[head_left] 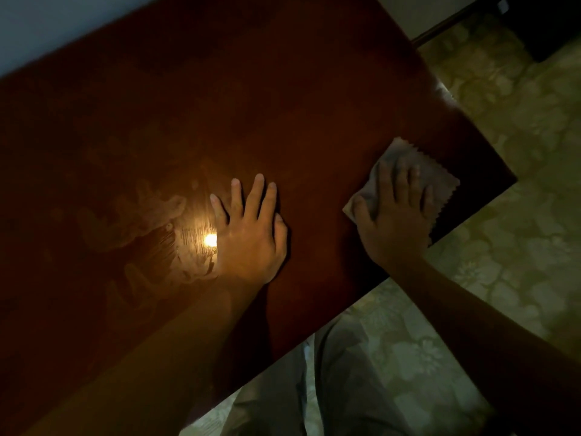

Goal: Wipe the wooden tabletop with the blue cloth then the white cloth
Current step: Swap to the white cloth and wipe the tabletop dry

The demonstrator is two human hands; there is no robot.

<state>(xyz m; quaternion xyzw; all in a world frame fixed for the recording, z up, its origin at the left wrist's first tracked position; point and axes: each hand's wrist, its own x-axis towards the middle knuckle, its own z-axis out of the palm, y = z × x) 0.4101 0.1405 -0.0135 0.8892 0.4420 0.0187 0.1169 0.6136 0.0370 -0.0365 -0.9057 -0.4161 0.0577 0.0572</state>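
A dark reddish wooden tabletop (220,105) fills most of the dim view. My right hand (394,215) presses flat on a pale cloth (435,176) with a zigzag edge, near the table's right corner. In this light the cloth looks greyish white. My left hand (251,231) rests flat on the bare wood at the middle, fingers spread. No blue cloth is visible.
A bright light reflection (210,240) glints on the wood beside my left hand, with cloudy smears around it. Patterned floor (503,247) lies beyond the table's right and near edges. My trouser legs (345,388) show below. A pale wall (47,23) runs behind.
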